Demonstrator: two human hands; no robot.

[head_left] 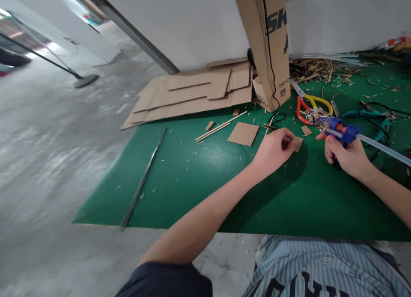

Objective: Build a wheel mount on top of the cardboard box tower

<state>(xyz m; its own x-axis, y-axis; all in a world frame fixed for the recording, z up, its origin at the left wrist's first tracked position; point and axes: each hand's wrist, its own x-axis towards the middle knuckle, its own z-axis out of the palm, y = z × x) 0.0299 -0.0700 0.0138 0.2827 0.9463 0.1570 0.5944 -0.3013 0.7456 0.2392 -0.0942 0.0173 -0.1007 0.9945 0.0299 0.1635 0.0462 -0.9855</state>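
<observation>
Left hand: grip closed, thumb and fingers together on a small cardboard piece, which projects to the right of the fingertips. Whether the piece touches the surface below cannot be determined.

Right hand: grip clamped around the handle of a blue hot glue gun with an orange trigger. A clear glue stick extends from its rear toward the right edge of view. The gun's front end faces left, near the cardboard piece but apart from it.

Just beyond the gun, a tangle of wood shreds rests on orange-and-yellow-handled scissors. A second small cardboard scrap lies between the left hand and the gun. Teal-handled pliers lie far right.

On the green work mat, left of the hands, are a cardboard square, thin wooden sticks and a long metal rod. Flat cardboard sheets lie at the far edge beside an upright carton panel, with a heap of wood shavings to its right. A concrete floor extends left.
</observation>
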